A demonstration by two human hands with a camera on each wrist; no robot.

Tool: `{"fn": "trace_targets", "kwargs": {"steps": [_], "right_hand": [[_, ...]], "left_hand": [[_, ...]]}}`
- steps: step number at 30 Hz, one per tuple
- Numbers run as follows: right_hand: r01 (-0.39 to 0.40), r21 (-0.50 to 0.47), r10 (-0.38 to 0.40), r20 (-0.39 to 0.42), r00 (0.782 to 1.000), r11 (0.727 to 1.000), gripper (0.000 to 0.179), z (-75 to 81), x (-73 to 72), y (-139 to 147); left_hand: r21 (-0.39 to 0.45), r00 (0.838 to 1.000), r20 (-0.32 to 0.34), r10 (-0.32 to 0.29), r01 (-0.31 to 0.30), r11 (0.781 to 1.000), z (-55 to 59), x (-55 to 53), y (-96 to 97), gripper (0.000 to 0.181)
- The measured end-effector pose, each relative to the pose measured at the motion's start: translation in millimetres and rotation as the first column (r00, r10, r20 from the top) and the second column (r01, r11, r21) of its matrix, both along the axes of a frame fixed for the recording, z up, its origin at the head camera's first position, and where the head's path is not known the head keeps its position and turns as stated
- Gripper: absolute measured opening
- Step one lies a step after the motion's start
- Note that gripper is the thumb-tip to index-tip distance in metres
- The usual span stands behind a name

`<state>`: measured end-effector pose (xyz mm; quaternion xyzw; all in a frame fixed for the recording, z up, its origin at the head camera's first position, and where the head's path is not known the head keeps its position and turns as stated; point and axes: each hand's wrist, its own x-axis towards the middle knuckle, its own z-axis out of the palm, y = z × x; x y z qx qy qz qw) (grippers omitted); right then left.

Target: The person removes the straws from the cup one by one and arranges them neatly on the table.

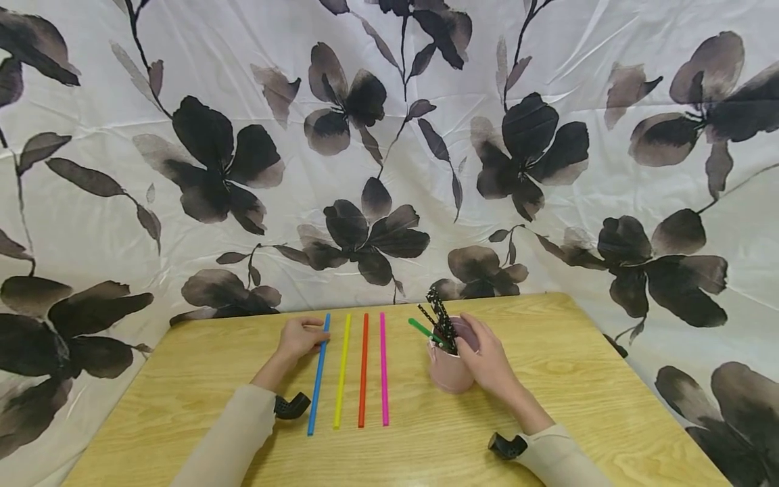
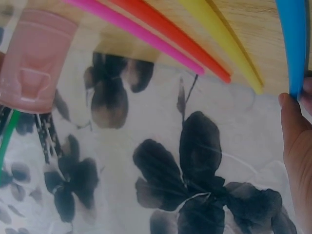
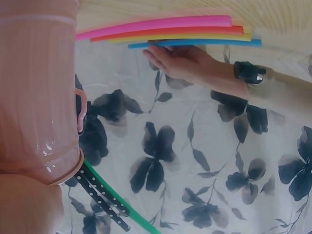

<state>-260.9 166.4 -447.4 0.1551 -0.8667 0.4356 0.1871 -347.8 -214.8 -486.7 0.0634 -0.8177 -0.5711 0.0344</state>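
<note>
Four-sided order aside, a blue straw [image 1: 319, 379] lies leftmost in a row on the table, and my left hand [image 1: 301, 338] pinches it near its far end. In the left wrist view, thumb and finger meet at the tip of the blue straw [image 2: 293, 48]. To its right lie a yellow straw [image 1: 342, 375], a red straw [image 1: 363, 372] and a pink straw [image 1: 384, 372], roughly parallel. My right hand [image 1: 489, 358] grips the rim of a pink cup [image 1: 449, 372] from the right. Black straws with white dots [image 3: 105, 197] and a green straw [image 3: 139, 222] stick out of the cup.
The wooden table [image 1: 243, 352] ends at a hanging cloth [image 1: 426, 169] with dark flowers, close behind the straws and cup. A small handle [image 3: 83, 111] juts from the cup's side. Black devices [image 1: 292, 406] are worn at both wrists.
</note>
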Motion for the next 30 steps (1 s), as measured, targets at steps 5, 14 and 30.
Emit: {"fn": "trace_targets", "kwargs": {"steps": [5,14,30], "right_hand": [[0.013,0.000,-0.013,0.003,1.000,1.000,0.049,-3.4,1.5,1.5],[0.009,-0.021,-0.008,0.015,1.000,1.000,0.048,-7.6,6.2,-0.9],[0.004,0.012,-0.004,0.002,1.000,1.000,0.049,-2.5,2.8,0.3]], "left_hand": [[0.004,1.000,0.013,-0.014,0.014,1.000,-2.3,1.6,2.7,0.038],[-0.054,1.000,0.000,0.010,-0.010,0.998,-3.8,1.6,2.6,0.036],[-0.142,0.999,-0.050,0.006,-0.013,0.990,-2.1,-1.3,6.0,0.036]]}}
